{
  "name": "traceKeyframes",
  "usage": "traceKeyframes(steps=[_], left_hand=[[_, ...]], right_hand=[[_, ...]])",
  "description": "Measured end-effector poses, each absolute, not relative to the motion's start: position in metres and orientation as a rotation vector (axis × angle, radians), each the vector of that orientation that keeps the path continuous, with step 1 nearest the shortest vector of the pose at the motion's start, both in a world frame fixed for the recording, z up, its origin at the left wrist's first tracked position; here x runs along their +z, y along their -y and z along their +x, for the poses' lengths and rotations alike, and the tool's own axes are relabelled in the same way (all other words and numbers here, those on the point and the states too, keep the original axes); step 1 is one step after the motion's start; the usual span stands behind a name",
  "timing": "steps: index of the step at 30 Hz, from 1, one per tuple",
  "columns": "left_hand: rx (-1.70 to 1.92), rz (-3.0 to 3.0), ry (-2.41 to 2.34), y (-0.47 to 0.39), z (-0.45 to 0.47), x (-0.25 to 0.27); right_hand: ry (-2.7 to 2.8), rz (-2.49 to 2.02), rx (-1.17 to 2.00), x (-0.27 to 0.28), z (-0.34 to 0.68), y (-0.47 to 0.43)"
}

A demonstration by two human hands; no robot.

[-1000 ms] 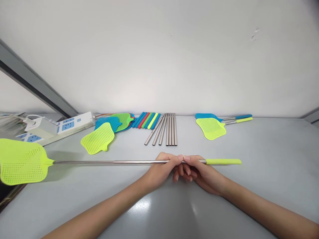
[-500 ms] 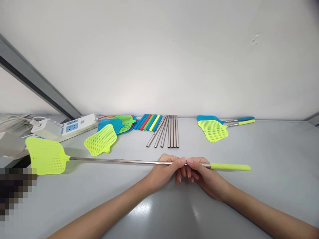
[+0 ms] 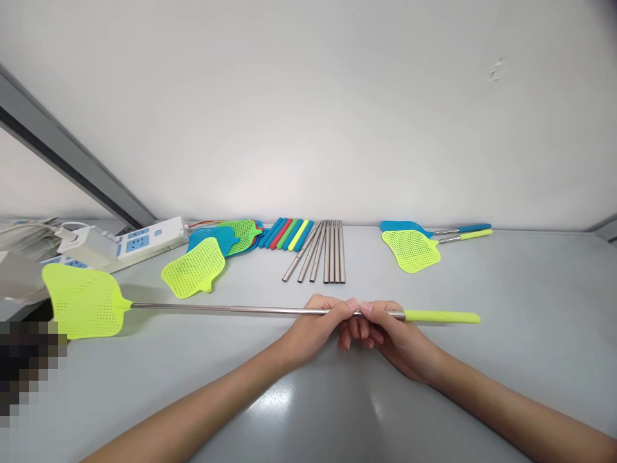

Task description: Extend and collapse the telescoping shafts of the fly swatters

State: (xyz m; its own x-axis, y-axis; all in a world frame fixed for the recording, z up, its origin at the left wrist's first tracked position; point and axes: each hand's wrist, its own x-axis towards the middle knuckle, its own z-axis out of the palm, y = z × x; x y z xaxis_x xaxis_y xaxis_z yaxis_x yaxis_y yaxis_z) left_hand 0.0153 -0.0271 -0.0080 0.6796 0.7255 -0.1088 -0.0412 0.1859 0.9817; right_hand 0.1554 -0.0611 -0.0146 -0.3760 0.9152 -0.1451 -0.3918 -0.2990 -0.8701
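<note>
A yellow-green fly swatter [image 3: 186, 308] with an extended metal rod lies level across my view, its perforated head at the left and its handle at the right. My left hand [image 3: 330, 318] is closed round the rod, thumb on top. Close beside it, my right hand [image 3: 388, 325] grips the thicker rod section near the yellow-green handle. The two thumbs nearly meet; some fingers are hidden beneath. Beyond the hands are several loose metal rods [image 3: 335, 254] and a row of coloured handle grips [image 3: 288, 235]. A loose yellow-green swatter head [image 3: 193, 267] lies left of them.
Two swatters with short rods, one blue [image 3: 405, 228] and one yellow-green [image 3: 412, 251], lie at the back right. More heads [image 3: 212, 241] are piled at the back left, beside a white power strip [image 3: 154, 238] with plugs. A wall [image 3: 318, 116] rises behind the grey table [image 3: 520, 321].
The held swatter and both hands have shifted very slightly left and up in view. Both grips look the same, and the view itself has moved a little.
</note>
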Motion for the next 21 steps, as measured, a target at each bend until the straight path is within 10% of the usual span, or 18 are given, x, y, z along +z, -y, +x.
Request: traceKeyframes(steps=[21], left_hand=[[0.553, 1.273, -0.691, 0.0258, 0.0142, -0.0096]], right_hand=[[1.008, -0.867, 1.830, -0.0210, 0.1575, 0.0611]])
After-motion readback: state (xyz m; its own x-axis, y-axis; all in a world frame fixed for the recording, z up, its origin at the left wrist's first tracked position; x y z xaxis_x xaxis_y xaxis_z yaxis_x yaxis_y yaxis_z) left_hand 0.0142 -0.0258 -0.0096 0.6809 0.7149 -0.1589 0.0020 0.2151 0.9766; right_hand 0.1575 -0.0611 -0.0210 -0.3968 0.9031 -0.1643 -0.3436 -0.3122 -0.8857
